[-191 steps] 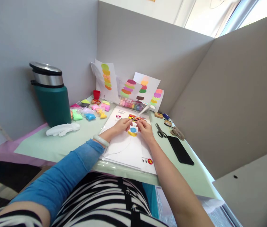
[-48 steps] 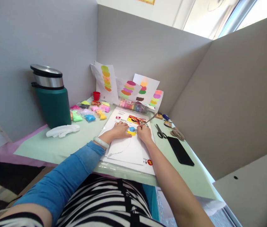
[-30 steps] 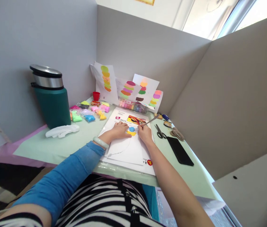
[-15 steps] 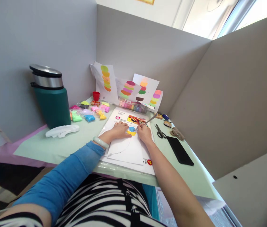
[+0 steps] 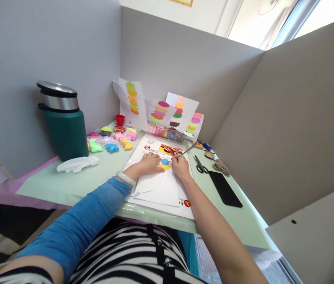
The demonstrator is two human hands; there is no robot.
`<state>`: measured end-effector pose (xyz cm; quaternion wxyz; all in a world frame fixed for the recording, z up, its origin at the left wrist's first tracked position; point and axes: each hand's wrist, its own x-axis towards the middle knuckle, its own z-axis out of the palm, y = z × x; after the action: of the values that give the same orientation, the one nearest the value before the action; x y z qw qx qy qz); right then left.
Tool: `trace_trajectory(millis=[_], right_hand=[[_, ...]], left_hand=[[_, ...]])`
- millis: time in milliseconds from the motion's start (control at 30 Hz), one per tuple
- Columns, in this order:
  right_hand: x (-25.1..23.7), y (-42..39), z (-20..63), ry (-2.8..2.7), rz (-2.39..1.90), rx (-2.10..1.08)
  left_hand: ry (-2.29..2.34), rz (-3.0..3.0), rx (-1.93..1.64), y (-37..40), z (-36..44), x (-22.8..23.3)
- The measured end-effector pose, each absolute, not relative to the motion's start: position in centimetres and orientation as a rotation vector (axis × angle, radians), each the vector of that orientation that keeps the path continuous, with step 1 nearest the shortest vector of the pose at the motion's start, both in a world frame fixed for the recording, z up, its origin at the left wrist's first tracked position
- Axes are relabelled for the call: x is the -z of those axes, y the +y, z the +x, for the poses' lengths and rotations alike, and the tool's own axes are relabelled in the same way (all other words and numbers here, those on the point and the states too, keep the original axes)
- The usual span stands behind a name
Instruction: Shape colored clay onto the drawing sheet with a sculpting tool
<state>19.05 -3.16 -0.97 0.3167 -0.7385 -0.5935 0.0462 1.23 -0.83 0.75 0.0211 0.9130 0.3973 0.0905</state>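
The right hand (image 5: 180,166) is closed around a thin tool (image 5: 184,152), held like a pen; the handle points up and to the right, and the tip touches the edge of a blue clay patch (image 5: 164,161) on the white sheet (image 5: 159,185). Just below the blue patch lies a yellow clay patch (image 5: 164,167). The left hand (image 5: 148,162) lies flat and open on the sheet, fingers pressing the paper just beside the blue patch; it grips nothing. The sheet lies in the middle of the bench (image 5: 66,181), in front of the person.

To the right of the sheet lie scissors (image 5: 199,163) and a black flat object (image 5: 225,188). To the left stand a green flask (image 5: 63,120) and small bags of coloured clay (image 5: 110,138). Papers with colour patches (image 5: 158,108) lean on the back wall.
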Motion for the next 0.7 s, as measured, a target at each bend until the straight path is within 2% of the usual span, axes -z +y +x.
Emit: trace_trajectory(millis=[700], right_hand=[[0.69,-3.26,19.20,-1.540,-1.935,-0.156]], left_hand=[[1.230,2.844,-0.303,-0.70,1.29,-0.62]])
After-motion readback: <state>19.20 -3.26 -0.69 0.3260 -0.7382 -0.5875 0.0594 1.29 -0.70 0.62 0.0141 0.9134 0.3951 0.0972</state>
